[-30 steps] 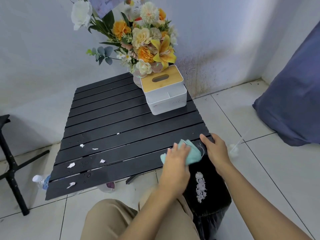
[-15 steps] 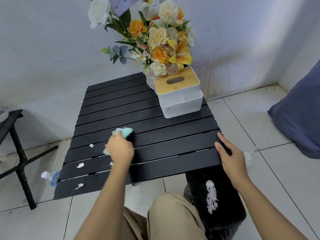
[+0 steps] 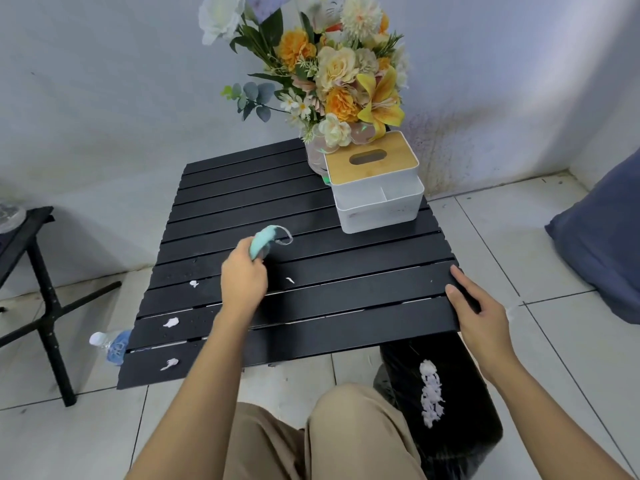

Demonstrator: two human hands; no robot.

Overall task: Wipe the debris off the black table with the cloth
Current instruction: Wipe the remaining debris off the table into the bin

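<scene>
My left hand (image 3: 244,278) gripped the cloth (image 3: 265,239); right hand (image 3: 481,313) lay flat, bracing the black table (image 3: 346,271); I judged firm overlapping strokes best for the debris (image 3: 170,322).

Black slatted table (image 3: 346,271), level. Mint cloth (image 3: 265,239), bunched, is gripped by the left hand (image 3: 242,282) at the middle slats. White debris scraps (image 3: 170,322) are scattered over the near-left slats.
</scene>
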